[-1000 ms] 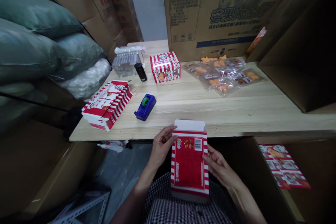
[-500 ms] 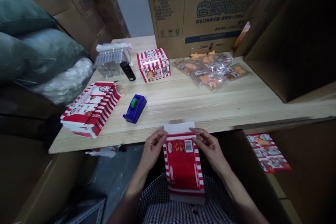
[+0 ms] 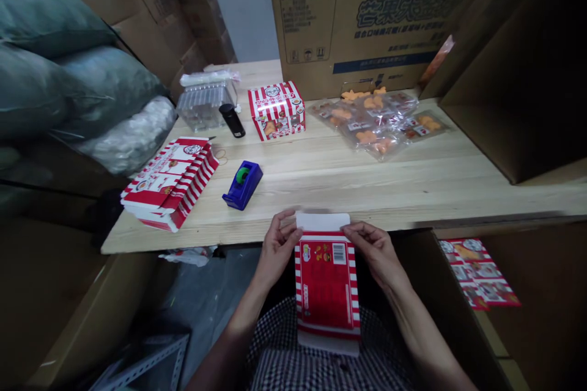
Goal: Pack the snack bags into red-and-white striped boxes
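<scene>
A flat red-and-white striped carton (image 3: 326,287) stands over my lap, just in front of the wooden table's (image 3: 367,189) near edge. Its white top flap (image 3: 322,222) points toward the table. My left hand (image 3: 280,244) pinches the carton's upper left corner. My right hand (image 3: 372,249) pinches the upper right corner, fingers on the flap's fold. Both hands are closed on the carton.
On the table lie a stack of flat striped cartons (image 3: 170,180), a blue tape dispenser (image 3: 243,184), an assembled striped box (image 3: 276,109), a black cylinder (image 3: 232,120), a clear plastic tray (image 3: 205,101) and several snack packets (image 3: 376,125). Large cardboard boxes (image 3: 367,12) stand behind and at right.
My right hand slid up from the carton's lower right side to its top right corner. The carton stays over my lap; only the camera view shifted slightly.
</scene>
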A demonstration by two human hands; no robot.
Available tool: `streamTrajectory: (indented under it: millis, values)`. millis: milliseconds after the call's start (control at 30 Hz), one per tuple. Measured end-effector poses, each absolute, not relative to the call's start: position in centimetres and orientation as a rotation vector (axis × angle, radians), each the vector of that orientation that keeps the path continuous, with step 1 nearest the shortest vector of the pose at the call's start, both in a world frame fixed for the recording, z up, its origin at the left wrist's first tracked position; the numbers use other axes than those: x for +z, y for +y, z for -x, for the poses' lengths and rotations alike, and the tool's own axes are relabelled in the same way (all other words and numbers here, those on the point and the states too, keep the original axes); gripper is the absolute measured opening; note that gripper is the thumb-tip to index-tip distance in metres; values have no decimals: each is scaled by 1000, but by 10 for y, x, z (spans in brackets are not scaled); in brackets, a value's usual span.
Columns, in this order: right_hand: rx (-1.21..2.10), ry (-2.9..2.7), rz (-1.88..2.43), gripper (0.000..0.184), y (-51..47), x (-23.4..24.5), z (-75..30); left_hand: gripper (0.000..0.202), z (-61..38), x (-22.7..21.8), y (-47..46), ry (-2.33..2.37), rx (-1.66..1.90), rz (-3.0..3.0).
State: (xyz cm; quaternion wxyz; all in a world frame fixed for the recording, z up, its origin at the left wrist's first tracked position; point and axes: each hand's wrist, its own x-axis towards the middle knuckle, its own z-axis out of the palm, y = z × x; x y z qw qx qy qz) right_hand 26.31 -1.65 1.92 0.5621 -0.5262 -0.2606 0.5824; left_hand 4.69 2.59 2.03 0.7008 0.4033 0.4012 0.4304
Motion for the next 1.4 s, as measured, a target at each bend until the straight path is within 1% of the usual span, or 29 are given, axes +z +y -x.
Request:
streamTrajectory:
  millis: [33,67,100,167,200,233,300,367,400,567,633,700,767,867,1000,1067,1133,1233,1300,1400]
  values:
    - [1367,-579,1211,22,-18,20,-263,59,-46,23,26,883,941,-879]
    - [1372,-544,1183,27,-19,20,-263,64,-46,25,27,880,917,-865]
    - [1392,-512,1161,38,-20,19,-263,67,-45,25,27,880,892,-853]
    - [1492,-470,1128,63,-19,13,-266,61,-45,20,30,868,854,-833]
    - [1565,-466,1110,70,-18,9,-267,54,-45,17,31,859,844,-821]
    - [1641,-469,1088,71,-16,5,-269,46,-46,14,33,852,840,-804]
    - [1755,-478,1035,59,-10,-3,-273,34,-49,7,35,850,844,-747]
    - [1797,-464,1006,47,-4,-8,-274,28,-52,3,37,858,857,-686]
    - [1801,-455,1003,45,-2,-10,-274,26,-54,1,37,862,869,-665]
    - [1742,-482,1053,39,1,-2,-270,27,-60,-7,37,880,929,-666]
    - [1718,-485,1090,38,0,2,-269,34,-60,-9,38,893,920,-687]
    - [1724,-470,1100,36,-1,2,-268,45,-59,-9,40,896,897,-701]
    - [1729,-449,1082,32,-1,-1,-270,50,-59,-8,41,880,860,-717]
    - [1727,-453,1047,30,1,-7,-273,42,-59,-7,43,841,796,-747]
    - [1735,-477,1073,40,4,-11,-278,37,-64,-12,43,843,821,-757]
    - [1714,-466,1111,41,4,-13,-279,37,-67,-16,41,872,868,-759]
    - [1678,-460,1143,32,3,-15,-279,34,-70,-20,39,901,914,-782]
    - [1649,-469,1140,11,-1,-16,-279,20,-69,-23,39,903,939,-849]
    - [1667,-503,1112,6,-4,-15,-280,17,-65,-25,41,878,912,-881]
    - [1688,-603,1045,8,-8,-13,-284,21,-55,-25,43,855,835,-934]
